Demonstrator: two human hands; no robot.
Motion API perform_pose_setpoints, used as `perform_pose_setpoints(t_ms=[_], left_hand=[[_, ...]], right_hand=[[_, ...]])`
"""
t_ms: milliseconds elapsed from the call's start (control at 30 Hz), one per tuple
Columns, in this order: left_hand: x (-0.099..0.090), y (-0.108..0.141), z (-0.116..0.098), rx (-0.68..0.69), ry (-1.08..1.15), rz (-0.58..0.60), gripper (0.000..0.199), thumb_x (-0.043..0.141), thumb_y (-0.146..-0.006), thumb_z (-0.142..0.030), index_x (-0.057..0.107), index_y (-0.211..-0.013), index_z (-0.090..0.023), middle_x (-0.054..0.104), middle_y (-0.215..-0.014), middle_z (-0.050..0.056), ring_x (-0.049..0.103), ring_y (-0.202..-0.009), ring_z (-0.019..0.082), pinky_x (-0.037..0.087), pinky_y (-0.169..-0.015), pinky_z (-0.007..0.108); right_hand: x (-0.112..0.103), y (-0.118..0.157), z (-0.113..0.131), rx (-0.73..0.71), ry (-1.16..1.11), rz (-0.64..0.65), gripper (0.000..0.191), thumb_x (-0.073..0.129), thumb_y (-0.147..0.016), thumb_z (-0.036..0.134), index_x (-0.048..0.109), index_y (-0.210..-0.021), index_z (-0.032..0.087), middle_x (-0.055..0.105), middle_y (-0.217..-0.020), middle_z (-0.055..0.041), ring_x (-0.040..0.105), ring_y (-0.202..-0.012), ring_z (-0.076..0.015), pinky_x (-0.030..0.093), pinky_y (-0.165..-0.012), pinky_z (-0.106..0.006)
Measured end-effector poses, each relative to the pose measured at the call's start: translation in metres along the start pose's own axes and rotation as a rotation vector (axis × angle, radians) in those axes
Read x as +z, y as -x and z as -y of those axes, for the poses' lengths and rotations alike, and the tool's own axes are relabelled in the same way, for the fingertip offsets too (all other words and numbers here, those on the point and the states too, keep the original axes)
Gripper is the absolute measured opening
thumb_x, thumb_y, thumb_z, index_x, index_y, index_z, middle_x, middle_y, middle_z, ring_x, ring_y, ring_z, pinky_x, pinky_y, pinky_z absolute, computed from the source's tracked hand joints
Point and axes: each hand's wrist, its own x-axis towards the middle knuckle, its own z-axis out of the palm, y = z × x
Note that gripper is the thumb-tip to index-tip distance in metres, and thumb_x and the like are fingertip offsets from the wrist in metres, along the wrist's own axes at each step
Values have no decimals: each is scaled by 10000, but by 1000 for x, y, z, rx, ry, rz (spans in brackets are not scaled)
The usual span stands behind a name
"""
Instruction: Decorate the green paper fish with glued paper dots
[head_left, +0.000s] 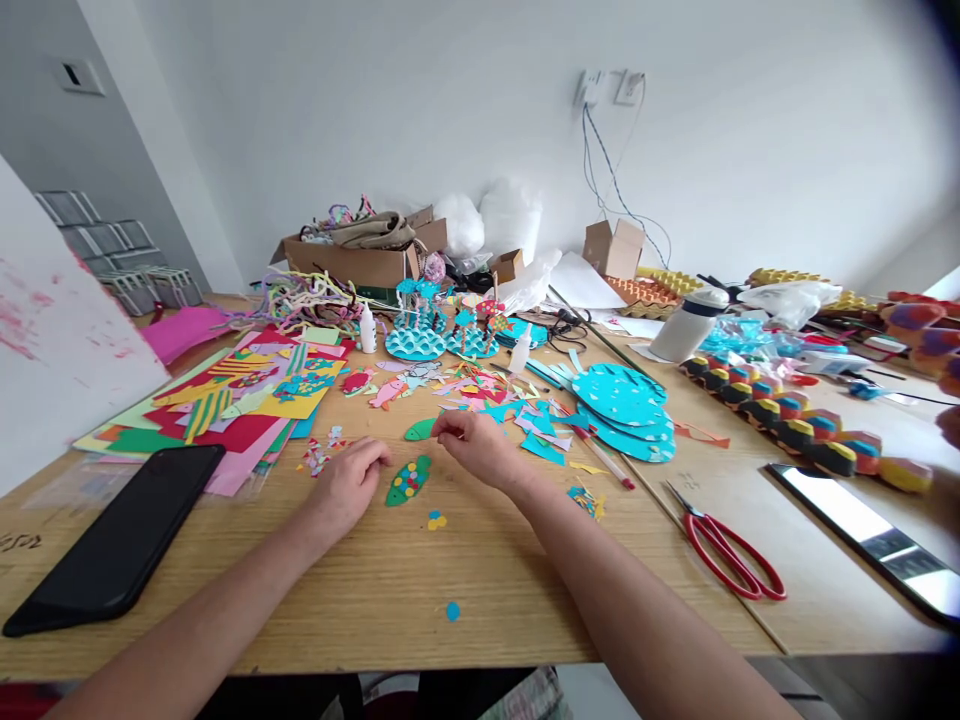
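Observation:
Fingers pinched, my right hand (480, 446) is at the right end of a plain green paper fish (419, 430) and covers that end. My left hand (348, 490) rests on the table with its fingers curled together; whatever its fingertips hold, if anything, is hidden. Between and just below the hands lies a second green paper fish (408, 481), covered with yellow, red, white and blue dots. Small blue and yellow paper dots (436, 520) lie below it, and a single blue dot (453, 611) is nearer the table edge. Red, white and pink paper bits (321, 452) sit beside my left hand.
Coloured paper sheets (255, 440) and a black phone (120, 535) lie left. Glue bottles (520, 350) stand behind paper scraps. Right are blue paper discs (626, 410), red-handled scissors (731, 555), a tablet (862, 535) and painted egg-carton strips (795, 420). Another person's hand (949, 428) shows far right.

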Motion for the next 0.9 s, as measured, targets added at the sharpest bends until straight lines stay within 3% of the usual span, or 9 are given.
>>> perform_pose_setpoints(t_ms=[100,267,367,467,567,700,800,900], left_hand=[[-3,0,-1,-19,0,-49,191,348,-694,-67,462,-642,-211,547,-653,-6,540,-647,157,431,-611,275],[-2,0,-3,-50,21,-85,111,386,-753,-164,479,-708,-206,543,-664,-12,525,-589,136,423,-553,244],[-7,0,-3,-56,28,-109,103,413,-777,-227,493,-718,-200,542,-673,-8,525,-593,132,426,-552,237],[-16,-1,-2,-57,24,-158,118,409,-792,-247,500,-741,-194,549,-695,1,529,-606,138,429,-555,243],[-23,-3,-3,-34,25,-186,112,410,-787,-228,515,-773,-192,566,-707,4,539,-596,136,435,-544,242],[-22,-9,-6,98,10,-136,132,407,-780,-182,537,-782,-201,583,-701,3,555,-620,138,445,-574,241],[-16,-12,-7,150,-2,-123,157,384,-793,-168,538,-799,-199,587,-692,6,558,-609,139,447,-555,238],[-8,-11,-8,175,21,-128,163,381,-801,-157,537,-805,-201,603,-702,7,577,-623,141,459,-557,237]], right_hand=[[-4,0,-8,3,-59,40,220,460,-726,83,639,-832,152,625,-727,-4,525,-648,-101,384,-578,-193],[-5,4,-15,-60,-166,228,129,553,-676,122,652,-746,165,611,-659,37,518,-589,-81,371,-524,-166],[-6,5,-14,-60,-197,240,68,581,-647,143,641,-673,164,585,-608,49,497,-561,-76,347,-499,-164],[-8,3,-17,15,-198,94,85,549,-683,198,611,-636,161,530,-556,54,460,-534,-75,324,-491,-175],[-13,-4,-29,169,-183,-151,198,481,-739,293,580,-635,157,490,-541,38,448,-528,-92,322,-486,-197],[-32,-16,-58,376,-189,-437,234,457,-733,311,567,-853,143,572,-719,-16,517,-608,-122,385,-520,-224],[-55,-25,-83,482,-203,-549,341,521,-689,310,532,-987,145,592,-914,-60,564,-692,-138,426,-554,-236],[-71,-36,-106,589,-182,-569,445,636,-595,297,542,-1001,140,599,-955,-88,588,-760,-187,439,-586,-265]])
